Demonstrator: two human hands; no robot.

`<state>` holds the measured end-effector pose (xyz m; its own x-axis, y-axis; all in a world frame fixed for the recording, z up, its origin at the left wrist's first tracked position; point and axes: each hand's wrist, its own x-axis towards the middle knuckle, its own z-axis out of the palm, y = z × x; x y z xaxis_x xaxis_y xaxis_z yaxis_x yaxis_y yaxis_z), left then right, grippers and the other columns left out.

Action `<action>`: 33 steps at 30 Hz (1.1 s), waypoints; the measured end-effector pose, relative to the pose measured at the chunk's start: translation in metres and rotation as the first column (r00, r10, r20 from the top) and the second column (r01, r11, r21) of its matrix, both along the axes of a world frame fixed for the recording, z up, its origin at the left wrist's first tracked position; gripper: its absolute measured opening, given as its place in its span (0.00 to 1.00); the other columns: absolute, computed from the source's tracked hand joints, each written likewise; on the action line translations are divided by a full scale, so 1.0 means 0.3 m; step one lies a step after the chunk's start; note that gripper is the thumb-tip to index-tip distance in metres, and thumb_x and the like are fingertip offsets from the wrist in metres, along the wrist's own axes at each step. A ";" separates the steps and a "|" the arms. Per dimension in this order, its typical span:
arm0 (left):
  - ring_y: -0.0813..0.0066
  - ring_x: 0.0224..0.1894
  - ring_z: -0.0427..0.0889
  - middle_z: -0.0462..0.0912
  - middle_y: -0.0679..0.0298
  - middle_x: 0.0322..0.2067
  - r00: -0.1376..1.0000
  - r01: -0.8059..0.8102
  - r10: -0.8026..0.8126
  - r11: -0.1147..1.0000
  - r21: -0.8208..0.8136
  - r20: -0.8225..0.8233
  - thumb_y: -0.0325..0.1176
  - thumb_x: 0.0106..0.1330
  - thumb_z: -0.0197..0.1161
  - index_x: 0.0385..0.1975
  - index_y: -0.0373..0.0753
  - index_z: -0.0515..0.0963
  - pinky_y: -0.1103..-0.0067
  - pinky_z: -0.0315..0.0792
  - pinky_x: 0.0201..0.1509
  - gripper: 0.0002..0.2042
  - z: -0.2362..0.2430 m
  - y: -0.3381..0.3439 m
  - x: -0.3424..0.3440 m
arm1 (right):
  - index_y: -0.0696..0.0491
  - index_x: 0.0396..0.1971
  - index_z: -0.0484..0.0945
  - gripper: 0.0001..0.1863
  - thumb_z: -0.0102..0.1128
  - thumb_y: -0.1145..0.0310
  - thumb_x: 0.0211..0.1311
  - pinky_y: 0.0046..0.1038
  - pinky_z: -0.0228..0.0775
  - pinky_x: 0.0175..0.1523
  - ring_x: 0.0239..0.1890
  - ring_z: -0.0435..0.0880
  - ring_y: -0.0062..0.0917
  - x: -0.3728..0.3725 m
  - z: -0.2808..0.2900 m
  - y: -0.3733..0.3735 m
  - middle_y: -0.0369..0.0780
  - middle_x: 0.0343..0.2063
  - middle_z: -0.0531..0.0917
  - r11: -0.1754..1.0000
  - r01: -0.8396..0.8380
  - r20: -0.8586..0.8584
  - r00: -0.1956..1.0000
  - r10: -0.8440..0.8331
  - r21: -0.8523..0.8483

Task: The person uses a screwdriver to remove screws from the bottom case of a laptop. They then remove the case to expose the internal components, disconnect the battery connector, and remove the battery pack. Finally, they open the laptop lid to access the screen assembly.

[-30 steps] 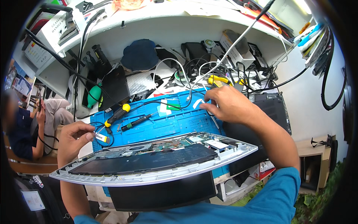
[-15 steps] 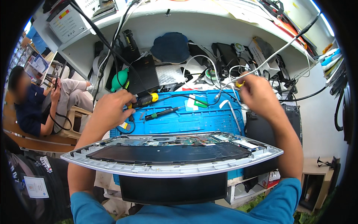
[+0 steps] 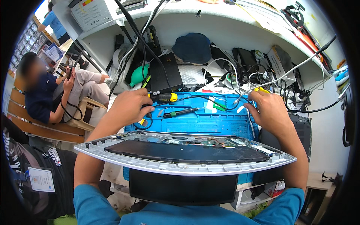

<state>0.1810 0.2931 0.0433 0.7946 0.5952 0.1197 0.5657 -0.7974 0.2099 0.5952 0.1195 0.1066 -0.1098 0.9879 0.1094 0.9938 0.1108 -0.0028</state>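
Note:
My left hand [image 3: 131,107] has its fingers curled at the left end of a black-and-yellow screwdriver [image 3: 164,97], apparently gripping it. Beyond the mat's right end, my right hand [image 3: 272,108] reaches forward, thumb and index finger apart, with nothing visible between them. A yellow item [image 3: 262,89] shows behind its knuckles. Between my forearms is an opened laptop [image 3: 187,170], its circuit board and long black battery [image 3: 187,152] exposed. Its dark screen [image 3: 183,187] hangs below the front edge. A slim black-and-green screwdriver [image 3: 182,112] lies on the blue mat [image 3: 180,125].
At the back stand a green air blower [image 3: 139,75], a black box [image 3: 167,73] and a dark cloth [image 3: 192,48]. Cables hang from the white shelf [image 3: 225,18]. Another dark laptop [image 3: 300,131] lies at right. To the left, a person [image 3: 45,90] sits on a bench.
My right hand has drawn back from the yellow item, its fingers now lower. The black-and-yellow screwdriver lies flatter beside my left hand. My view has shifted left.

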 end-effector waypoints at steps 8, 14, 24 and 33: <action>0.55 0.40 0.89 0.89 0.56 0.38 0.975 -0.056 0.088 0.986 -0.160 0.206 0.27 0.71 0.73 0.45 0.36 0.90 0.67 0.80 0.45 0.07 0.085 0.065 -0.054 | 0.54 0.39 0.85 0.11 0.74 0.63 0.70 0.48 0.79 0.43 0.36 0.90 0.48 -0.020 0.035 -0.001 0.46 0.32 0.89 0.991 -0.133 -0.083 0.988 0.131 -0.024; 0.56 0.42 0.90 0.90 0.56 0.42 0.988 -0.045 0.066 0.988 -0.145 0.140 0.29 0.69 0.75 0.46 0.36 0.91 0.68 0.81 0.46 0.08 0.068 0.062 -0.195 | 0.54 0.39 0.85 0.07 0.73 0.68 0.69 0.46 0.79 0.40 0.36 0.89 0.45 -0.043 -0.002 0.056 0.44 0.33 0.87 0.947 -0.321 -0.119 0.940 0.318 0.000; 0.53 0.42 0.90 0.89 0.60 0.41 0.979 -0.189 0.186 0.981 0.033 0.080 0.32 0.67 0.78 0.42 0.38 0.92 0.66 0.82 0.47 0.08 -0.024 0.037 -0.244 | 0.56 0.35 0.84 0.09 0.71 0.67 0.71 0.43 0.84 0.44 0.38 0.91 0.42 -0.203 -0.026 0.217 0.43 0.35 0.87 0.863 -0.502 -0.090 0.863 0.497 -0.049; 0.78 0.30 0.79 0.82 0.66 0.30 0.911 -0.041 0.102 0.987 -0.157 0.399 0.25 0.71 0.75 0.43 0.34 0.91 0.78 0.71 0.38 0.05 0.283 0.006 -0.207 | 0.58 0.37 0.87 0.07 0.73 0.70 0.68 0.45 0.82 0.42 0.35 0.90 0.47 -0.132 0.092 0.185 0.47 0.34 0.90 0.900 -0.430 -0.345 0.836 0.426 0.068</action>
